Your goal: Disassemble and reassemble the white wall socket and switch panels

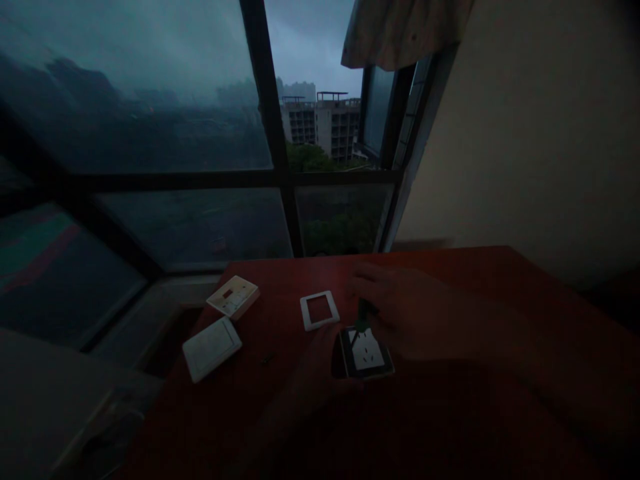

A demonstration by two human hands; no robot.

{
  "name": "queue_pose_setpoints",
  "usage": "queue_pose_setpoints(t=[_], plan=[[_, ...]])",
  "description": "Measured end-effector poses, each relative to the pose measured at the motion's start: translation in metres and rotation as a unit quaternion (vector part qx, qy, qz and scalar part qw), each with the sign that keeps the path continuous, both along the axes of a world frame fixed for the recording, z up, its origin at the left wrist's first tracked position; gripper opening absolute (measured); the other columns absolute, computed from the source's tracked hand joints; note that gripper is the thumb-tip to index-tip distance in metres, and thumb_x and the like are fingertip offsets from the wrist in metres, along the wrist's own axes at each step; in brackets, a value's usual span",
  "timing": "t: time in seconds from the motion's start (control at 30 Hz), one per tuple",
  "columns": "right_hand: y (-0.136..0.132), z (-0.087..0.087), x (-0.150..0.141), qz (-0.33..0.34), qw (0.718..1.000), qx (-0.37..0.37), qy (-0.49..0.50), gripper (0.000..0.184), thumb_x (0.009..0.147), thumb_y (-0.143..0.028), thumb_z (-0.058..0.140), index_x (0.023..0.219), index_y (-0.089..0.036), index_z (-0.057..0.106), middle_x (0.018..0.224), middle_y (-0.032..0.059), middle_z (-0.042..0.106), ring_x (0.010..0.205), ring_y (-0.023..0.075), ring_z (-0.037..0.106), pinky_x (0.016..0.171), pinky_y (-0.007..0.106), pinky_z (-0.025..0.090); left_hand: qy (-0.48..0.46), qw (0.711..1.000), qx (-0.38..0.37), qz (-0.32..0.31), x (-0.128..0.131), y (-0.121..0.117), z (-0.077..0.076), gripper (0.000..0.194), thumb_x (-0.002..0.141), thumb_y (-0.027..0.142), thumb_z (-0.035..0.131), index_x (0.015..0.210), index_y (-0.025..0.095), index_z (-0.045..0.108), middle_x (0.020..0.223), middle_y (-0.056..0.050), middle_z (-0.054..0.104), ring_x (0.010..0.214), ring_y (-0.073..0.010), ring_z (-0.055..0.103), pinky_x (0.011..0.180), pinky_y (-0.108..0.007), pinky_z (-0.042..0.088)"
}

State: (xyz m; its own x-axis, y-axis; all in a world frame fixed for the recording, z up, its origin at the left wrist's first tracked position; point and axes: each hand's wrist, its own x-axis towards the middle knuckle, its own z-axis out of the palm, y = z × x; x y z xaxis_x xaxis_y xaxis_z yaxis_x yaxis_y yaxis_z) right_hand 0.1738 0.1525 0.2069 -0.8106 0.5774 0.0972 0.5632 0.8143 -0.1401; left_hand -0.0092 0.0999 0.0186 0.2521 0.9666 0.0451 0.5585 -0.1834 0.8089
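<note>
A wall socket (369,353) with a white face and a dark surround lies on the red-brown table, face up. My left hand (325,357) grips it along its left side and lower edge. In my right hand (387,297) is a screwdriver (361,324) with a green handle, the fingers closed round it. Its shaft points down at the upper left of the socket's face; whether the tip sits on a screw is too dark to tell. A white square frame (305,315) lies flat just beyond my left hand.
At the table's left lie a white switch plate (212,349) and an open-backed box (234,297), touching or nearly so. Small dark pieces, perhaps screws (267,360), lie near them. Windows (190,220) stand behind the table (430,260), a wall (520,147) to the right.
</note>
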Motion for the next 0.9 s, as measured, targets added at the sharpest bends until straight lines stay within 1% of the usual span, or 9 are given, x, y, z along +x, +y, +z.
queue_pose_setpoints(t=[0.07, 0.2, 0.4, 0.47, 0.57, 0.63, 0.73, 0.8, 0.9], plan=[[0.0018, -0.0006, 0.001, -0.001, 1.0, 0.007, -0.009, 0.017, 0.087, -0.021, 0.049, 0.102, -0.019, 0.057, 0.103, 0.0071, 0.065, 0.084, 0.0193, 0.062, 0.063, 0.028, 0.039, -0.001, 1.0, 0.0, 0.001, 0.0, -0.0004, 0.0004, 0.095, 0.052, 0.027, 0.09, 0.133, 0.025, 0.04, 0.139, -0.011, 0.044, 0.128, -0.032, 0.043, 0.106, -0.046, 0.036], [0.0048, -0.0034, -0.0018, -0.067, 0.996, 0.051, -0.034, 0.02, 0.092, -0.034, 0.045, 0.098, -0.019, 0.057, 0.094, 0.0073, 0.067, 0.077, 0.0219, 0.063, 0.058, 0.029, 0.036, 0.008, 1.0, -0.015, 0.006, -0.0002, -0.0006, 0.002, 0.095, 0.053, 0.027, 0.089, 0.134, 0.025, 0.04, 0.139, -0.011, 0.044, 0.127, -0.0318, 0.044, 0.104, -0.046, 0.037], [0.0004, -0.0011, -0.0026, 0.022, 0.999, -0.033, 0.034, 0.019, 0.085, -0.019, 0.051, 0.104, -0.018, 0.053, 0.105, 0.0071, 0.063, 0.086, 0.018, 0.061, 0.065, 0.027, 0.039, 0.001, 1.0, -0.003, -0.003, 0.0013, -0.0009, 0.0052, 0.095, 0.055, 0.031, 0.087, 0.136, 0.025, 0.038, 0.14, -0.012, 0.044, 0.129, -0.033, 0.042, 0.106, -0.047, 0.035], [-0.0003, -0.0021, -0.0045, 0.009, 0.999, -0.013, 0.03, 0.019, 0.089, -0.026, 0.051, 0.105, -0.018, 0.054, 0.101, 0.0066, 0.065, 0.084, 0.0187, 0.061, 0.063, 0.028, 0.038, 0.003, 1.0, -0.002, -0.001, 0.0016, -0.001, 0.0044, 0.096, 0.055, 0.03, 0.088, 0.137, 0.025, 0.037, 0.142, -0.012, 0.043, 0.13, -0.0338, 0.04, 0.106, -0.048, 0.034], [-0.0006, -0.0039, -0.0065, -0.057, 0.998, 0.041, -0.003, 0.023, 0.09, -0.037, 0.05, 0.102, -0.019, 0.056, 0.091, 0.0052, 0.068, 0.075, 0.0207, 0.063, 0.055, 0.028, 0.032, 0.009, 1.0, -0.002, 0.004, 0.0014, -0.0009, 0.0021, 0.099, 0.053, 0.027, 0.089, 0.137, 0.025, 0.036, 0.143, -0.011, 0.041, 0.131, -0.0336, 0.04, 0.106, -0.049, 0.034], [-0.0012, -0.0033, -0.0055, -0.078, 0.996, 0.049, -0.006, 0.02, 0.088, -0.035, 0.051, 0.098, -0.019, 0.056, 0.091, 0.0054, 0.068, 0.073, 0.0208, 0.063, 0.053, 0.028, 0.031, 0.007, 1.0, 0.0, 0.002, 0.0011, -0.0007, 0.0011, 0.098, 0.053, 0.027, 0.089, 0.136, 0.025, 0.037, 0.142, -0.011, 0.042, 0.13, -0.0331, 0.041, 0.106, -0.049, 0.035], [-0.0019, -0.0004, -0.0027, -0.041, 0.999, 0.006, 0.017, 0.019, 0.081, -0.024, 0.055, 0.099, -0.019, 0.055, 0.103, 0.0062, 0.066, 0.08, 0.019, 0.062, 0.057, 0.027, 0.035, 0.008, 1.0, 0.0, -0.002, 0.0007, -0.0007, 0.0015, 0.094, 0.054, 0.028, 0.088, 0.135, 0.025, 0.039, 0.141, -0.011, 0.044, 0.129, -0.0333, 0.042, 0.106, -0.049, 0.035], [-0.0018, 0.0005, -0.0032, -0.012, 1.0, -0.013, 0.022, 0.02, 0.082, -0.022, 0.053, 0.101, -0.02, 0.055, 0.106, 0.0057, 0.065, 0.083, 0.0182, 0.062, 0.06, 0.027, 0.036, 0.009, 1.0, -0.001, -0.003, 0.0005, -0.0011, 0.0023, 0.094, 0.056, 0.028, 0.087, 0.136, 0.025, 0.038, 0.142, -0.012, 0.043, 0.13, -0.0333, 0.041, 0.106, -0.048, 0.035], [-0.0011, -0.0008, -0.0072, -0.051, 0.998, 0.019, -0.011, 0.019, 0.091, -0.03, 0.045, 0.101, -0.019, 0.057, 0.099, 0.0066, 0.068, 0.081, 0.021, 0.063, 0.058, 0.029, 0.035, 0.007, 1.0, -0.004, 0.0, 0.0003, -0.0018, 0.0035, 0.095, 0.056, 0.027, 0.087, 0.137, 0.025, 0.036, 0.143, -0.011, 0.042, 0.13, -0.0333, 0.041, 0.106, -0.048, 0.035]])
